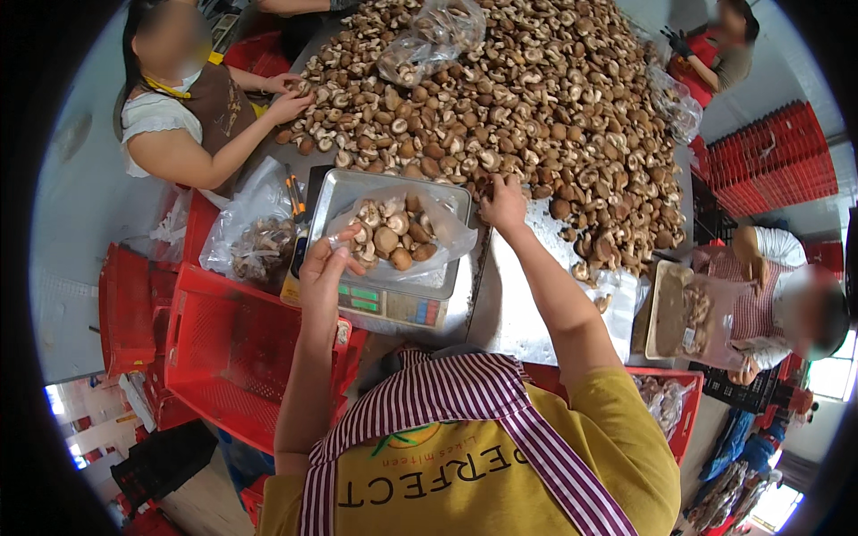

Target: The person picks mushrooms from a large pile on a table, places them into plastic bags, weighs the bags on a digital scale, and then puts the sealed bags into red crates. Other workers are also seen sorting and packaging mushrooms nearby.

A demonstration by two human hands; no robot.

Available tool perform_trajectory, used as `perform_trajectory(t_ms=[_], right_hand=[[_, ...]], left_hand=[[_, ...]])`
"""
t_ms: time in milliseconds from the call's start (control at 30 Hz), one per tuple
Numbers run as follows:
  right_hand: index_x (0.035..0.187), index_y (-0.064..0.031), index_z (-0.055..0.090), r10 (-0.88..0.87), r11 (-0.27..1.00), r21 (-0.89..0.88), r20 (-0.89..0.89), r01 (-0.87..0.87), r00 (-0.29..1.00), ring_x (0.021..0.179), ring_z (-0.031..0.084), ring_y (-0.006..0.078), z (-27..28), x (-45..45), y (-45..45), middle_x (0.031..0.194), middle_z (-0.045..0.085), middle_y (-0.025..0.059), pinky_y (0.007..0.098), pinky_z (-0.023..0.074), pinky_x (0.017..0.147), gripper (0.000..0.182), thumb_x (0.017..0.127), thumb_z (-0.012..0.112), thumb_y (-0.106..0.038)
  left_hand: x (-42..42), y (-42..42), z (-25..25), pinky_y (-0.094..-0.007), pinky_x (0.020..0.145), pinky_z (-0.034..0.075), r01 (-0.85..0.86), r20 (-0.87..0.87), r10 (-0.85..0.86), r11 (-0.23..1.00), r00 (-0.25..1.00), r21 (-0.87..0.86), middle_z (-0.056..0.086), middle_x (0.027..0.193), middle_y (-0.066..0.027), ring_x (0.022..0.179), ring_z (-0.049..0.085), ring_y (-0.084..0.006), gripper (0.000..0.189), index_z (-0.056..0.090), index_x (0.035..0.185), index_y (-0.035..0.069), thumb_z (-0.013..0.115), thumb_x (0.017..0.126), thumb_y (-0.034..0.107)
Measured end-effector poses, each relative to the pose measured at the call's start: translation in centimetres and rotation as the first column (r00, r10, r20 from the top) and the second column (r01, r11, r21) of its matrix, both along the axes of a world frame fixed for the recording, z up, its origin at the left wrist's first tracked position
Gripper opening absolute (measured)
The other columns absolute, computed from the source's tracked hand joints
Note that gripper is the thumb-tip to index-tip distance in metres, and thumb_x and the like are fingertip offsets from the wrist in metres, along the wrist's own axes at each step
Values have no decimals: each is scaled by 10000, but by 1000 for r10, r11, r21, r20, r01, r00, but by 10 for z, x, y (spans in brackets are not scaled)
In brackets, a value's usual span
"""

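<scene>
A clear plastic bag (456,244) with several brown mushrooms (387,239) in it lies open on the metal pan (333,194) of a digital scale (402,309). My left hand (328,258) pinches the bag's left edge between thumb and fingers. At the near edge of a large heap of shiitake mushrooms (516,107), my right hand (504,204) reaches down with bent fingers; whether a mushroom is between its fingertips cannot be told. Left of the scale lie a bag of mushrooms (261,244) and an orange and black cutter (293,194).
Red plastic crates (228,348) stand at the lower left. Across the heap's left corner a co-worker's hands (291,97) touch mushrooms. At the right, another co-worker holds a bag (717,315) over a tray (660,315). Filled bags (436,40) lie on the heap. Stacked red crates (771,161) stand behind.
</scene>
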State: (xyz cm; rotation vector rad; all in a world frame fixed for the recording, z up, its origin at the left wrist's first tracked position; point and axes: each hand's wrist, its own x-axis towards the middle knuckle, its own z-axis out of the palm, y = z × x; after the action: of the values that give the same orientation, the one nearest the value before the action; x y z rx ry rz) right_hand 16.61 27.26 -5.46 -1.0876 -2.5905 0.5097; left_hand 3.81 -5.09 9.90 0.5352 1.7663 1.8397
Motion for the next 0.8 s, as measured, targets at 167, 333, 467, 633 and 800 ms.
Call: perform_trajectory(t_ms=[167, 333, 467, 633, 800], right_hand=[[1432, -202, 406, 29, 998, 38, 356, -45, 934, 1117, 552, 385, -24, -40, 32, 1283, 450, 214, 456, 519, 853, 735, 758, 696, -159], [1337, -240, 515, 119, 993, -52, 294, -108, 948, 1002, 628, 334, -10, -38, 41, 1184, 560, 159, 439, 530, 815, 556, 798, 650, -222], [1312, -195, 564, -120, 946, -311, -86, 88, 989, 949, 662, 318, -16, -7, 51, 1099, 668, 179, 400, 531, 791, 508, 839, 661, -352], [1383, -79, 486, -394, 382, -880, -430, -281, 812, 885, 655, 170, 103, 9, 11, 1101, 657, 108, 282, 531, 676, 511, 902, 640, -161], [1342, -131, 532, 341, 583, -571, -475, -579, 811, 1014, 619, 211, 228, -22, -95, 1204, 603, 90, 327, 522, 775, 577, 794, 708, -152]], left_hand=[[7, 8, 7, -253, 734, 483, -31, 34, 31, 1000, 999, -2, 638, 1222, -131, 706, 579, -102, 261, 608, 1158, -7, 464, 942, 25], [11, 0, 4, -262, 728, 489, -72, 82, 72, 997, 994, -6, 643, 1209, -128, 711, 576, -105, 265, 601, 1162, -18, 466, 937, 19], [5, 4, 9, -261, 727, 503, -9, 49, 8, 1000, 999, 28, 595, 1300, -116, 739, 591, -107, 284, 592, 1202, -20, 491, 941, 28], [-9, 4, 7, -240, 673, 503, 35, 33, -38, 995, 999, 95, 616, 1248, -79, 700, 602, -101, 296, 598, 1233, -1, 541, 947, 50], [-19, 6, 11, -251, 611, 496, 54, 67, -60, 995, 996, 83, 586, 1307, -111, 636, 569, -104, 337, 576, 1270, -14, 528, 949, 82]])
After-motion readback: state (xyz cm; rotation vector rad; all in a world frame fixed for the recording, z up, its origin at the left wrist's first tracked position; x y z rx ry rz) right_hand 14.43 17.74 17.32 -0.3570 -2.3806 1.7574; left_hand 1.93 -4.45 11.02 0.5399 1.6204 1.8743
